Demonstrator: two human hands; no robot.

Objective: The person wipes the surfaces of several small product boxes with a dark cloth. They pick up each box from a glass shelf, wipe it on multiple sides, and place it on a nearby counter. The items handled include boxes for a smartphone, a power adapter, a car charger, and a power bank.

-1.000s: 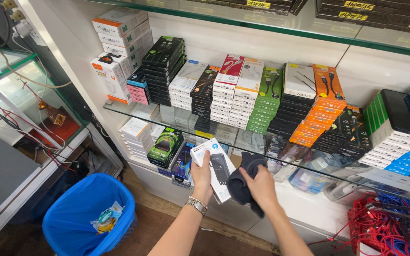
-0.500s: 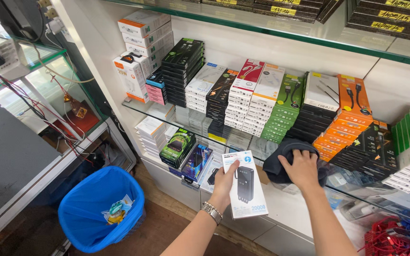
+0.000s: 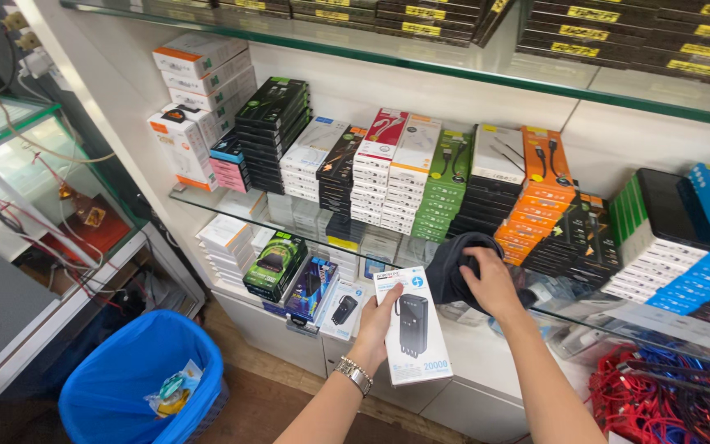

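My left hand grips a white box with a picture of a black power bank, held upright below the glass shelf edge. A metal watch sits on that wrist. My right hand presses a dark cloth against the glass shelf, just in front of the stacked product boxes. The cloth is bunched under my fingers and partly hidden by them.
Stacks of boxed cables in white, black, green, orange and blue fill the shelf. More boxes lie on the lower shelf. A blue lined bin stands at the lower left. Red and blue cables pile at the lower right.
My right hand with the cloth went from beside the box up to the glass shelf. My left hand lowered the white box below the shelf edge and keeps holding it.
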